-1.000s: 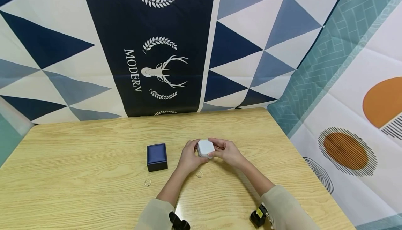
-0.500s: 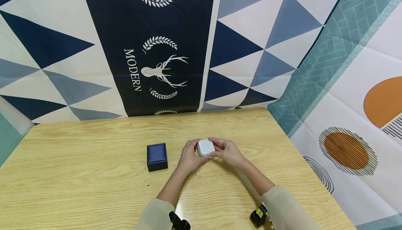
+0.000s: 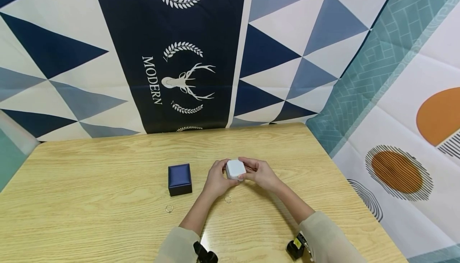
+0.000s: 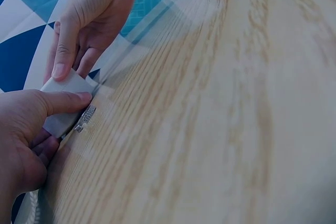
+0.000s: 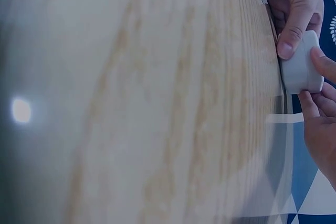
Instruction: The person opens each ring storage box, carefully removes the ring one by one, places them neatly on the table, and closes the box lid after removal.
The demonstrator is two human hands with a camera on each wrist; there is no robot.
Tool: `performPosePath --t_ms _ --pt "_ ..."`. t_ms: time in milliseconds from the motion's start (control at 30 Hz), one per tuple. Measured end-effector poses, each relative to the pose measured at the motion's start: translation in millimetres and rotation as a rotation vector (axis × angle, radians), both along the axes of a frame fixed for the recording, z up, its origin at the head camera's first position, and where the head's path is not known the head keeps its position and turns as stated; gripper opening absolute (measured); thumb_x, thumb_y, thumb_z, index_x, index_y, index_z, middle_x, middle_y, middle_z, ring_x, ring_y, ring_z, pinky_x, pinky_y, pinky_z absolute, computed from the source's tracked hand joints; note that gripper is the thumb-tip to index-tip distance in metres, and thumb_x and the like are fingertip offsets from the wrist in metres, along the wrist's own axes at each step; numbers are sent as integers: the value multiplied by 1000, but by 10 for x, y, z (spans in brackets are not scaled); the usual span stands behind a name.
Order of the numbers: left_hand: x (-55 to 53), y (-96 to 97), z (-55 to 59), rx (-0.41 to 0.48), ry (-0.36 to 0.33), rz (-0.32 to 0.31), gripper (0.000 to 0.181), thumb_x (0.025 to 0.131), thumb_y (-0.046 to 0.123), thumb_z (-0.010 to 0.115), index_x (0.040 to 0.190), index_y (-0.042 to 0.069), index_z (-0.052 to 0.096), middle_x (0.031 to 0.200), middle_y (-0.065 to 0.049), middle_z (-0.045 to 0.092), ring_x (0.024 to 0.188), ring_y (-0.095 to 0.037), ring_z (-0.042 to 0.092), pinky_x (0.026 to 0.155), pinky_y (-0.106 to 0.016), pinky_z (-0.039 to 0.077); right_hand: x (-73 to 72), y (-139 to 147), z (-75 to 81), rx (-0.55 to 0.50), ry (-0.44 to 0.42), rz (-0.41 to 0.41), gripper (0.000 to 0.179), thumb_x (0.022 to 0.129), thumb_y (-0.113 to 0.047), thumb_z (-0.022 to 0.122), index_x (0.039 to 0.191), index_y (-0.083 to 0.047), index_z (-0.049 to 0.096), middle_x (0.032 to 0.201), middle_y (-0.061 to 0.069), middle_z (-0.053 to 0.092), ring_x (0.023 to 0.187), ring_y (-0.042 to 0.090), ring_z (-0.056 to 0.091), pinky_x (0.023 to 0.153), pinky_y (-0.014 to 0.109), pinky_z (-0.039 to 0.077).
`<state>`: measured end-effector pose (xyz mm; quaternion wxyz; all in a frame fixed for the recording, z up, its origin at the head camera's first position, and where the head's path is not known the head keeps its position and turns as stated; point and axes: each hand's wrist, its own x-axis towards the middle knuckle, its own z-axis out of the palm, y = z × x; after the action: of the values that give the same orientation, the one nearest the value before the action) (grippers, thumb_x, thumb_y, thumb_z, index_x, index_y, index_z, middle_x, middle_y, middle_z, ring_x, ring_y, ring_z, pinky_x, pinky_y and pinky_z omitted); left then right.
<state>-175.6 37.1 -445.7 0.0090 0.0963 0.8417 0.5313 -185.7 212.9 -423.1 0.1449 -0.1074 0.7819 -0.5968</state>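
Between my two hands, at the middle of the table, is a small white box (image 3: 235, 169) with rounded corners and its lid down. My left hand (image 3: 216, 179) grips its left side, thumb along the near face. From the right, my right hand (image 3: 263, 175) pinches the box between thumb and fingers. In the left wrist view both thumbs lie against the white box (image 4: 67, 111), and a sparkling ring (image 4: 85, 119) lies close beside it. The right wrist view shows the white box (image 5: 303, 66) low at the table top, its underside and some fingertips hidden.
A dark blue square box (image 3: 179, 179) stands left of my left hand. One thin ring (image 3: 169, 208) lies in front of it; another ring (image 3: 228, 199) lies just right of my left wrist. The wooden table (image 3: 90, 175) ends at a patterned cloth wall (image 3: 194, 55).
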Motion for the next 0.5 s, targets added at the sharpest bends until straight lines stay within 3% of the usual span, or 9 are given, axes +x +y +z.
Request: performPosePath --t_ms 500 --pt "-1 -1 -32 15 8 -9 65 66 12 85 123 2 55 109 -10 54 100 -22 52 89 -40 46 15 1 -3 23 22 1 65 81 -3 70 138 5 41 142 21 42 128 33 44 96 23 45"
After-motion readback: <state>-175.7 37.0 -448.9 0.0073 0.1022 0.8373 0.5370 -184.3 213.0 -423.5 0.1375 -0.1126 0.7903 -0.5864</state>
